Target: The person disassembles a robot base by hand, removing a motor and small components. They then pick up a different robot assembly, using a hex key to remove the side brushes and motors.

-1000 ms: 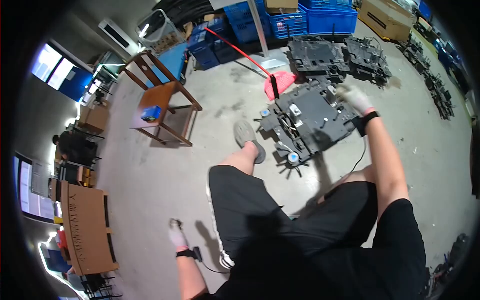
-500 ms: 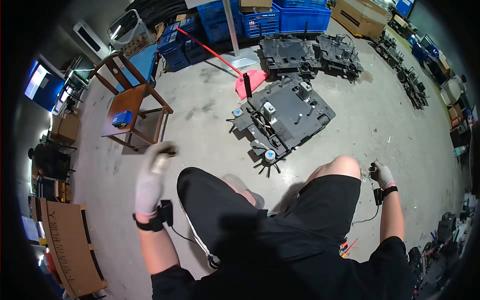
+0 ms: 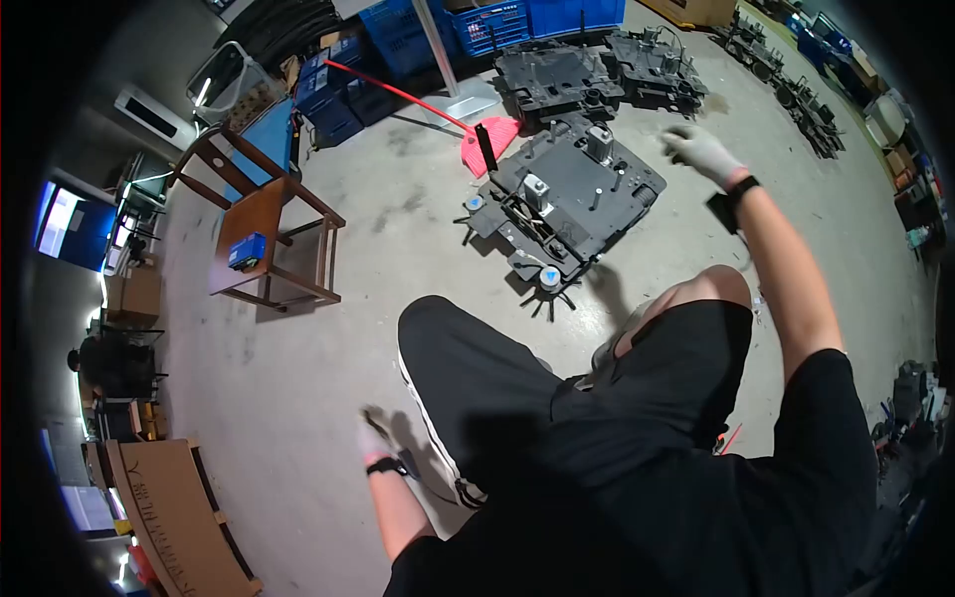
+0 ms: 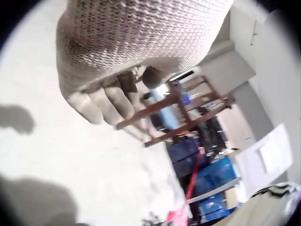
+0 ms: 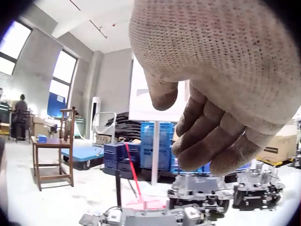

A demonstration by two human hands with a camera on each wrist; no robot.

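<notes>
My right hand (image 3: 704,155), in a soiled white knit glove, is raised in the air to the right of a dark grey machine chassis (image 3: 572,204). In the right wrist view its fingers (image 5: 207,141) bend loosely and the thumb stands apart, with nothing held. The chassis lies on the floor, with two blue-marked brush hubs at its near side. My left hand (image 3: 374,434), gloved alike, hangs low at my left side over bare floor. Its fingers (image 4: 110,106) curl loosely around nothing in the left wrist view.
Two more chassis (image 3: 557,80) stand behind the near one, beside a pink dustpan (image 3: 489,145) with a red handle. A wooden chair (image 3: 261,224) bearing a blue box (image 3: 247,251) is at left. Blue crates (image 3: 489,27) line the back; a large cardboard sheet (image 3: 179,517) stands lower left.
My right hand swung from the chassis down to my side, then up and forward again. The left hand swung forward and back down. Both legs shifted, and the chassis stayed on the floor.
</notes>
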